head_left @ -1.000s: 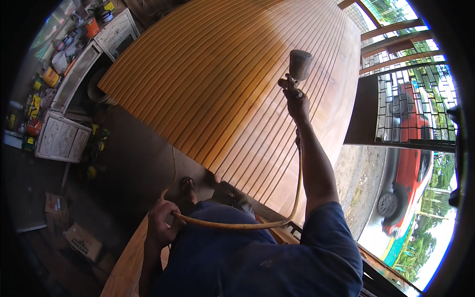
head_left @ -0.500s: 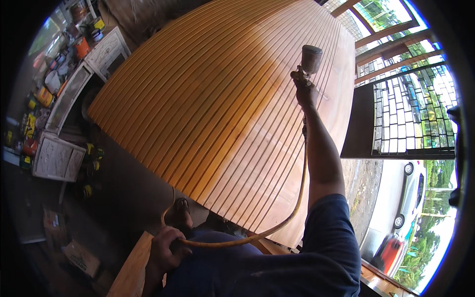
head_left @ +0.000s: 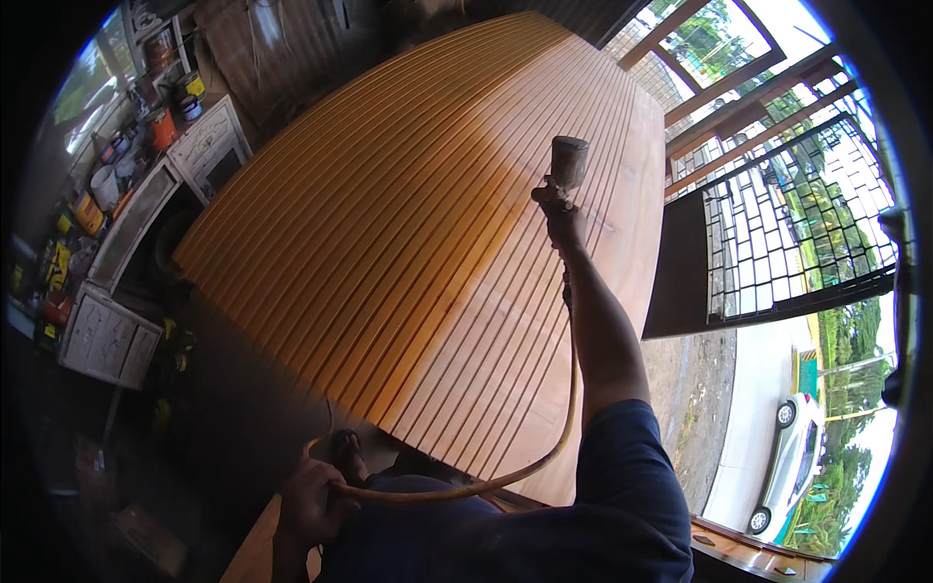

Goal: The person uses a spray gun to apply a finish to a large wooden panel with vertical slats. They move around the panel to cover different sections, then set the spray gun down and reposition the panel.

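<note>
My right hand (head_left: 566, 222) is closed round the handle of a spray gun (head_left: 570, 163) with a dark cup on top. The arm stretches out over a large grooved wooden panel (head_left: 389, 204). The panel's left part is coated orange-brown, while the right part shows pale wood. A yellowish air hose (head_left: 515, 474) runs from the gun down in a curve to my waist. There my left hand (head_left: 313, 497) is closed round the hose. The finger on the gun's trigger is too small to make out.
On the left, a shelf unit with carved white doors (head_left: 109, 335) holds cans, bottles and an orange container (head_left: 162, 128). A sandal-clad foot (head_left: 348, 455) is below the panel. To the right are a metal grille (head_left: 777, 233) and, outside, a white car (head_left: 789, 457).
My right hand and the spray gun have moved left and nearer to me over the panel. The view has shifted a little. Outside, the red vehicle is gone from sight.
</note>
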The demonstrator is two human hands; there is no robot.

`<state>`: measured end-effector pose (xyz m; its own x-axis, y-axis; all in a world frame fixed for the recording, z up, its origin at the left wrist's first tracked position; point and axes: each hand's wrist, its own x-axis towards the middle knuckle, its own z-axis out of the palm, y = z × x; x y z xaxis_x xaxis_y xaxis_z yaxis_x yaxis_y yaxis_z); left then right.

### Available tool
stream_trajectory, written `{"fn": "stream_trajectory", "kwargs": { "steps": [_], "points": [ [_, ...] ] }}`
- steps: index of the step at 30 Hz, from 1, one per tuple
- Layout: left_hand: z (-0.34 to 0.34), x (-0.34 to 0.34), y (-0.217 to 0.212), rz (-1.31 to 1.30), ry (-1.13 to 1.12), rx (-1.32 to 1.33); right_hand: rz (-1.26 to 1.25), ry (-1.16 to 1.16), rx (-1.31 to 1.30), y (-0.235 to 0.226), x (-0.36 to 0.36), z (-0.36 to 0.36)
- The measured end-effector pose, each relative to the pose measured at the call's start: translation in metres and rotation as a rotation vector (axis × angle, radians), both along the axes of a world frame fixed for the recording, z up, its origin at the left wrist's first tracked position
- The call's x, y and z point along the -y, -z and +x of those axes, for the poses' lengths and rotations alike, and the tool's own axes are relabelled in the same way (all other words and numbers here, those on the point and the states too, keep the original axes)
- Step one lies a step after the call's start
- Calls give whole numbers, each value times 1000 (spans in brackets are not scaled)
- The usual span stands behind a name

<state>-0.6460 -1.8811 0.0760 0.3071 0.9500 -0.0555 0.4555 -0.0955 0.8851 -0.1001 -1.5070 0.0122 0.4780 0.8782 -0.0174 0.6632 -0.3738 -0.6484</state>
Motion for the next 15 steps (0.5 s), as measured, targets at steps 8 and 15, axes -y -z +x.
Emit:
{"fn": "stream_trajectory", "kwargs": {
  "steps": [8,15],
  "points": [
    [-14,2,2,25,72,38,-81,-114,-117,-10,97,-58],
    [-17,-7,7,15,61,96,-333,-199,-443,-52,194,-98]
  ]
}}
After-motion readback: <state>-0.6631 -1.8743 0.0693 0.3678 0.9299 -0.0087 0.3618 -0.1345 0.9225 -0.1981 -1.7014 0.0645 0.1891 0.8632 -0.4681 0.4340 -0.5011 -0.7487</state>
